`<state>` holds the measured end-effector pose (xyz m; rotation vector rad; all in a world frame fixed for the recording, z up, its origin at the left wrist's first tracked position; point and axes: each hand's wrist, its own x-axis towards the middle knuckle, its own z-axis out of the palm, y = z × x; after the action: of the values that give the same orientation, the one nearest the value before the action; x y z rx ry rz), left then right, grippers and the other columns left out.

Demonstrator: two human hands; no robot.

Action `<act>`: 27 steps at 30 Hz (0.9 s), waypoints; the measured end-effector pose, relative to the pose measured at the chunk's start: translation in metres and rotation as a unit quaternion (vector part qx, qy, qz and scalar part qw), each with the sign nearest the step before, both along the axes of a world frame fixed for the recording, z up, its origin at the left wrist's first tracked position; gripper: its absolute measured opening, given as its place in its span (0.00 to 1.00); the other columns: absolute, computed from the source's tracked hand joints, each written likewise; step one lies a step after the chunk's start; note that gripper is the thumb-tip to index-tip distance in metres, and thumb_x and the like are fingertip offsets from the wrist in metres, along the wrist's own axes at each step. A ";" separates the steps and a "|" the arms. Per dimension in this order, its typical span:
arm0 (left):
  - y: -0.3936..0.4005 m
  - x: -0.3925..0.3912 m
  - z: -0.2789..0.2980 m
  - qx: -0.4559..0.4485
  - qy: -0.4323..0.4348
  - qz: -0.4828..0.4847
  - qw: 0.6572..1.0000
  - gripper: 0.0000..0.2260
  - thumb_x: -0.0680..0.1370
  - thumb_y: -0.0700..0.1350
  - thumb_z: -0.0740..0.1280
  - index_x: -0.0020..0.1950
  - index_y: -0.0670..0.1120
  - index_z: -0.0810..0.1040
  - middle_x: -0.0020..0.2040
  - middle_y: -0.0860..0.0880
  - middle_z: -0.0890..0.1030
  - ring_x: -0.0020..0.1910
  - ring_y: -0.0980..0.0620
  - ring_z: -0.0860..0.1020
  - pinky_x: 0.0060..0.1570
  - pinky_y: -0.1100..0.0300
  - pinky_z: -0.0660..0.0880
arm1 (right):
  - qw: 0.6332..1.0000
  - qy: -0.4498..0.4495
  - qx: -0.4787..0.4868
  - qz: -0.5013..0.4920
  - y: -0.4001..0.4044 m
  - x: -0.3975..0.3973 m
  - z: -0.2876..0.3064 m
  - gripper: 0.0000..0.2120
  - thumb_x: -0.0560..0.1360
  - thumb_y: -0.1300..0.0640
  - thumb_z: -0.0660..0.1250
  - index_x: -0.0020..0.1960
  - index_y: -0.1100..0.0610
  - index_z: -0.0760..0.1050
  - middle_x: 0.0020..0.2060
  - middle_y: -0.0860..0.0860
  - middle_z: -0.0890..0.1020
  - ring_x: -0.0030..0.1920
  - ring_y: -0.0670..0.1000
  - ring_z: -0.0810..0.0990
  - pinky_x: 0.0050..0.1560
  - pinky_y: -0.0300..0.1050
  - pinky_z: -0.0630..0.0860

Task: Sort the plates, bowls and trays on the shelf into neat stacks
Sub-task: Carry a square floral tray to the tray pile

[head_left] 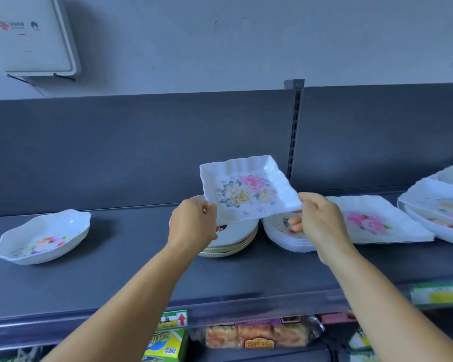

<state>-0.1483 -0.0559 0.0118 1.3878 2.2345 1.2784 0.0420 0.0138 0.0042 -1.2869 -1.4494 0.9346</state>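
I hold a white square tray with a flower print tilted toward me above the dark shelf. My left hand pinches its lower left edge and my right hand grips its lower right corner. Below it sit a stack of round plates on woven ones and a stack of white plates. A flat square tray with a pink flower lies to the right. Larger white trays are stacked at the far right. A wavy-rimmed bowl stands alone at the left.
The shelf's dark back panel and a slotted upright post rise behind the dishes. A white wall box hangs at upper left. Packaged goods fill the shelf below the front edge.
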 end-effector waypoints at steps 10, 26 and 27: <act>0.060 0.116 -0.004 -0.050 0.000 -0.164 0.985 0.11 0.77 0.42 0.58 0.44 0.36 0.75 0.35 0.45 0.77 0.42 0.43 0.83 0.34 0.60 0.70 | 0.985 -0.087 0.045 -0.144 0.051 0.120 -0.015 0.12 0.72 0.63 0.57 0.47 0.64 0.78 0.41 0.64 0.82 0.46 0.67 0.80 0.46 0.58 0.79; 0.120 0.233 -0.028 -0.146 0.143 -0.161 0.966 0.16 0.78 0.36 0.59 0.31 0.44 0.61 0.31 0.49 0.65 0.28 0.54 0.64 0.23 0.65 0.59 | 0.948 -0.252 0.040 -0.190 0.089 0.225 -0.043 0.14 0.75 0.64 0.58 0.32 0.58 0.59 0.27 0.55 0.62 0.30 0.54 0.58 0.30 0.47 0.53; 0.122 0.233 -0.029 -0.149 0.145 -0.154 0.966 0.16 0.78 0.35 0.58 0.31 0.44 0.60 0.31 0.49 0.65 0.27 0.54 0.63 0.23 0.64 0.59 | 0.946 -0.264 0.041 -0.185 0.091 0.225 -0.045 0.14 0.75 0.64 0.59 0.32 0.58 0.59 0.27 0.55 0.61 0.30 0.54 0.58 0.30 0.47 0.53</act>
<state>0.0847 0.0658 -0.0175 1.7976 2.1518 0.6431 0.2671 0.1053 -0.0411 -1.7554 -1.5389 0.2809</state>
